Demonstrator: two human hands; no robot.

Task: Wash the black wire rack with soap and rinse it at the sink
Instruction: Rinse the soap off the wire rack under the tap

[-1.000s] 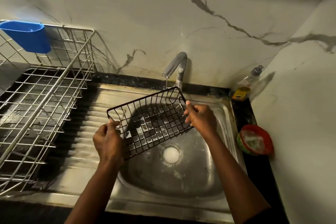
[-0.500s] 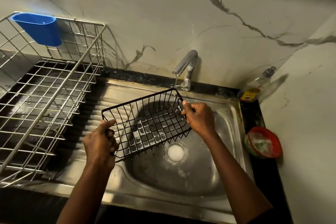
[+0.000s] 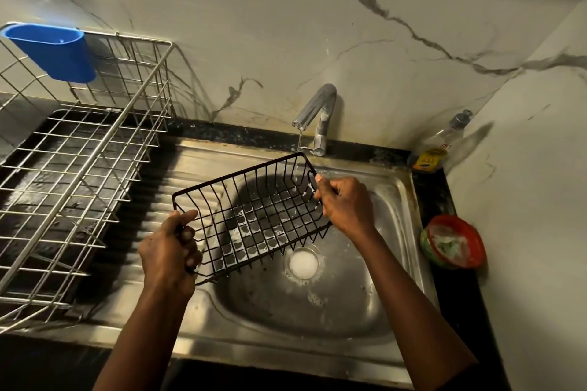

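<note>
You've slid the black wire rack (image 3: 254, 216) under the tap (image 3: 320, 98); left hand (image 3: 168, 251) and right hand (image 3: 346, 203) clasp its ends, suds rinsing.

The silver dish rack (image 3: 79, 168) is cut by the left picture edge. The left hand (image 3: 170, 251) hides the near corner of the black wire rack (image 3: 254, 216). The label on the bottle (image 3: 440, 146) is too small to read. The red bowl (image 3: 454, 241) is blurred, and its content is unclear.
</note>
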